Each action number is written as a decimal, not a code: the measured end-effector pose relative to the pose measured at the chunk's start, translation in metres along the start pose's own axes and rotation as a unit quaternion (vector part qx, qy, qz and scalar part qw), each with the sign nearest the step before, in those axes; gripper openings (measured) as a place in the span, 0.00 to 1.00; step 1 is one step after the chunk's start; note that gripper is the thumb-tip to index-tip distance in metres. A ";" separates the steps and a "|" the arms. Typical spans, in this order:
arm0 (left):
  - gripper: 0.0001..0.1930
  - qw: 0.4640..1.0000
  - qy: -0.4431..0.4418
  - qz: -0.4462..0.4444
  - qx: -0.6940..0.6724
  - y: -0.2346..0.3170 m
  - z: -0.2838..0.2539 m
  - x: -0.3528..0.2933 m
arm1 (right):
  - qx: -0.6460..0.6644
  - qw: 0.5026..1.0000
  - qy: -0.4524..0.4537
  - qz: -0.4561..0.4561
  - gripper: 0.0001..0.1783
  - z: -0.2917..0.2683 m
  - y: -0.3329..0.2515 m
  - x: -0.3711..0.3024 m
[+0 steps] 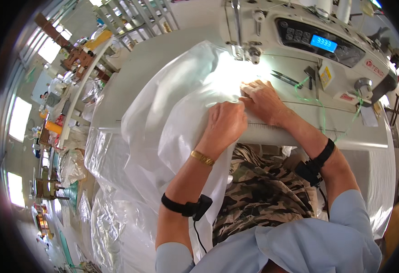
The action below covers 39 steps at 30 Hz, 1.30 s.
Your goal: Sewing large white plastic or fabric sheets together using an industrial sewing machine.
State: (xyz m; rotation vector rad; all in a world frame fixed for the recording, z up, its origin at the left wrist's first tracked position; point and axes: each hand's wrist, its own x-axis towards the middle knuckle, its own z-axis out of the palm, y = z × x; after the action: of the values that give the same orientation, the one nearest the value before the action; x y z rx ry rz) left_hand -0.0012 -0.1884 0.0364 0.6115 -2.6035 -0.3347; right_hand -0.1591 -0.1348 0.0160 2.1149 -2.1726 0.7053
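A large sheet of thin white fabric lies in loose folds over the sewing machine table and hangs off its front edge. My left hand is closed in a fist on the right edge of this fabric, a little in front of the machine's needle. Touching it on the right is my right hand, with bent fingers pressed together at the fabric's edge; the fingertips are partly hidden by glare. The sewing machine stands straight ahead, its lamp shining brightly on the cloth beside the needle.
Dark thread snips lie right of the needle, near a loose green thread. A lit blue display is on the machine head. Clear plastic sheeting hangs at left. Cluttered shelving stands farther left. Camouflage cloth covers my lap.
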 end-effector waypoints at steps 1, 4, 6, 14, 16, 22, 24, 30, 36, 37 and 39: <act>0.07 1.000 0.021 0.001 -0.009 -0.003 -0.001 0.004 | 0.008 1.000 0.005 -0.016 0.16 0.003 0.000 0.001; 0.07 0.998 0.049 -0.016 0.019 -0.011 0.004 0.016 | -0.015 1.000 -0.009 -0.023 0.12 0.000 -0.007 0.001; 0.07 0.998 0.047 -0.051 0.000 -0.009 0.010 0.032 | 0.014 1.000 -0.011 -0.023 0.12 -0.007 -0.003 -0.007; 0.15 0.993 0.026 -0.100 -0.055 0.003 0.010 0.010 | 0.014 0.999 0.010 -0.035 0.19 0.015 0.027 -0.004; 0.31 0.993 0.058 -0.067 -0.079 0.010 0.011 -0.034 | 0.010 0.997 0.037 -0.074 0.21 0.011 0.018 -0.002; 0.35 0.992 0.113 -0.019 -0.044 0.041 0.020 -0.191 | -0.009 0.994 0.042 -0.097 0.27 -0.004 -0.001 -0.046; 0.36 0.988 0.131 -0.075 -0.033 0.029 0.038 -0.255 | 0.036 0.991 0.039 -0.125 0.28 -0.005 -0.019 -0.076; 0.31 0.876 0.058 -0.421 -0.227 -0.010 0.102 -0.376 | 0.265 0.962 0.066 -0.024 0.18 0.026 -0.080 -0.165; 0.13 0.862 0.078 -0.401 -0.300 -0.023 0.127 -0.378 | 0.515 0.834 0.061 0.191 0.15 0.118 -0.079 -0.167; 0.11 0.842 0.099 -0.400 -0.347 -0.030 0.128 -0.385 | 0.550 0.815 0.022 0.182 0.15 0.114 -0.086 -0.161; 0.11 0.789 0.136 -0.428 -0.418 -0.032 0.116 -0.402 | 0.582 0.793 -0.008 0.182 0.15 0.112 -0.099 -0.160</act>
State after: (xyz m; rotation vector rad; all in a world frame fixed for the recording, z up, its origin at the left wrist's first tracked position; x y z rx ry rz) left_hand 0.2797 -0.0122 -0.2215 1.3043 -1.4759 -1.4403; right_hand -0.0205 -0.0191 -0.1082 1.8845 -2.4333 2.6036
